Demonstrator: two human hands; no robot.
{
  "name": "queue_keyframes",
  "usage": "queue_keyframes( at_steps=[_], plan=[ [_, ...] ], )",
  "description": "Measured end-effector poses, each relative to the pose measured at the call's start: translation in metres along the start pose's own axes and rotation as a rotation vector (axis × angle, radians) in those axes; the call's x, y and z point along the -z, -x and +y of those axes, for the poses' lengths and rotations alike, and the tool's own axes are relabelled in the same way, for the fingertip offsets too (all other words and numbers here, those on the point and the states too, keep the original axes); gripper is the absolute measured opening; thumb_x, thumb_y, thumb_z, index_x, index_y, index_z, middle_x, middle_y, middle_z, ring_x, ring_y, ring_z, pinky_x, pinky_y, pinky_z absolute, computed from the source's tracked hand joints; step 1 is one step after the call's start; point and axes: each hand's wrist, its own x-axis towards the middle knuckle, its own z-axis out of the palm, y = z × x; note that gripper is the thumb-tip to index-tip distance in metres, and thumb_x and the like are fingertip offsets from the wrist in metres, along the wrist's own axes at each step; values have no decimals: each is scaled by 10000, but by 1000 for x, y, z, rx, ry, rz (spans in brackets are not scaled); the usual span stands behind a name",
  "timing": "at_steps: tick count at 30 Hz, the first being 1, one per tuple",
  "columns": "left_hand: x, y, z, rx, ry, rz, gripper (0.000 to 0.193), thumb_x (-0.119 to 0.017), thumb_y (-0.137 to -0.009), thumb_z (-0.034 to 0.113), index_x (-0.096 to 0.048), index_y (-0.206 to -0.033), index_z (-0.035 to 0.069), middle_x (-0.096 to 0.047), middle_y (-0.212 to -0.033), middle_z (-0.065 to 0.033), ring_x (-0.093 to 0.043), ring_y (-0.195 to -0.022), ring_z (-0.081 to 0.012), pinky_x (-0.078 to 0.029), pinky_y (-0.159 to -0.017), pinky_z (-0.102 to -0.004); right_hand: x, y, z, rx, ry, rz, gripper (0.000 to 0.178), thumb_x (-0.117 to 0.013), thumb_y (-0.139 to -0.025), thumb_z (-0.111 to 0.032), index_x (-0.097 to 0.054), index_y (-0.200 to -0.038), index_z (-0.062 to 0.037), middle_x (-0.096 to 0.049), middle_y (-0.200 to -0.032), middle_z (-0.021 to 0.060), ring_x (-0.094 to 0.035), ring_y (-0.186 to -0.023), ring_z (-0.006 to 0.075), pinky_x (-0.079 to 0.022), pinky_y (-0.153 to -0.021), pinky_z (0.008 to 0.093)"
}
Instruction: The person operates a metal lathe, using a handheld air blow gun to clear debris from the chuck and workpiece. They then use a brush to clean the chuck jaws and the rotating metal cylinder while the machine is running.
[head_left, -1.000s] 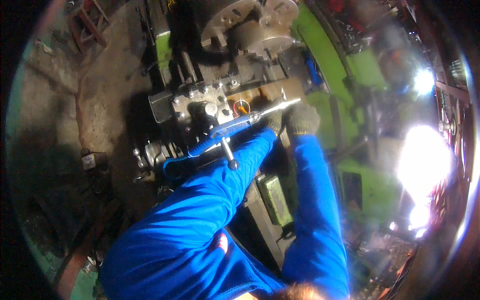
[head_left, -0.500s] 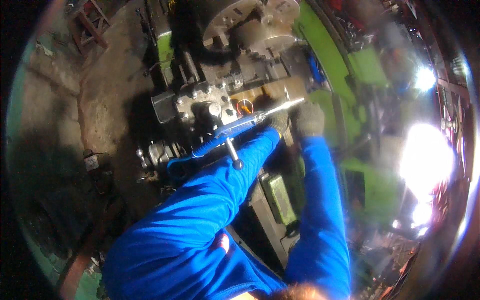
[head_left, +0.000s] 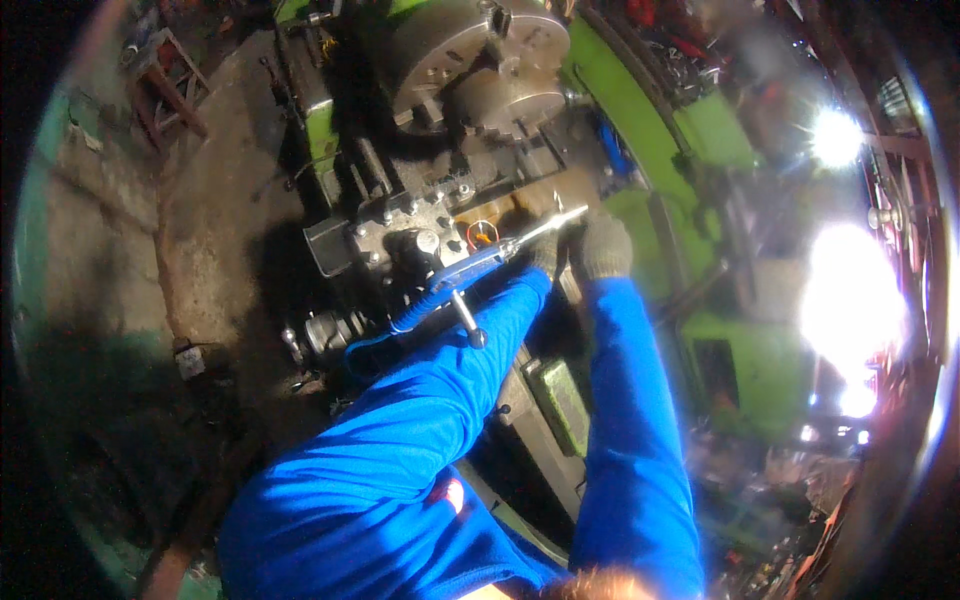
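My left hand (head_left: 543, 256), in a knitted work glove, is partly covered by the long metal nozzle of a blue air blow gun (head_left: 470, 270). The gun lies slanted across the lathe carriage, above my left forearm. A thin shiny metal piece (head_left: 558, 201) sticks up just beyond the left hand; its kind is unclear. My right hand (head_left: 607, 246), gloved too, is close beside the left, its back showing and its fingers curled away from view. Both hands look closed at the near edge of a brownish board (head_left: 575, 186). What they hold is hidden.
A large lathe chuck (head_left: 505, 95) stands beyond the hands. The bolted tool post (head_left: 405, 215) and a ball-ended lever (head_left: 477, 338) are left of them. An orange ring-shaped thing (head_left: 482, 234) lies near the nozzle. Green machine housing (head_left: 640, 130) rises at right, with glaring lamps (head_left: 855, 300) farther right.
The view has shifted slightly, so the machine appears a little lower and further left at the chuck. Both hands stay together by the board, and the blow gun keeps its place on the carriage.
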Motion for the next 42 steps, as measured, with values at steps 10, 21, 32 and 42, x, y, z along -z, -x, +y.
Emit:
queue_keyframes(
  at_steps=[10, 21, 32, 42],
  plan=[
    [-1, 5, -4, 81, 409, -66, 286, -530, -1050, 207, -675, -1175, -5, -698, -1095, -85, -652, -1008, -199, -543, -886, -328, -22, -7, 9, 42, 19, -164, 236, -586, -941, -194, -732, -1081, -73, -729, -1073, 216, -703, -1006, 417, -573, -847, 518],
    [-13, -28, -83, 90, 613, 5, 321, -575, -1019, 344, -729, -1092, 72, -734, -1027, -74, -672, -893, -187, -529, -776, -313, -42, 2, 23, 154, -69, -17, 313, -672, -941, -356, -649, -1112, -96, -709, -1004, 185, -690, -971, 403, -558, -809, 527],
    [-16, -20, -82, 133, 596, -16, 311, -526, -1053, 278, -701, -1171, 49, -726, -1062, -90, -667, -958, -202, -535, -836, -337, -32, 7, 37, 208, -176, 83, 270, -668, -940, -344, -659, -1063, -103, -724, -927, 190, -707, -893, 410, -560, -766, 531],
    [-10, 7, -27, -8, 62, 19, 325, -494, -1079, 254, -689, -1211, 30, -712, -1084, -80, -648, -990, -192, -526, -891, -333, -35, 2, 25, 66, -1, -64, 215, -639, -924, -279, -677, -1014, -87, -743, -983, 197, -727, -925, 392, -581, -776, 508]
  ],
)
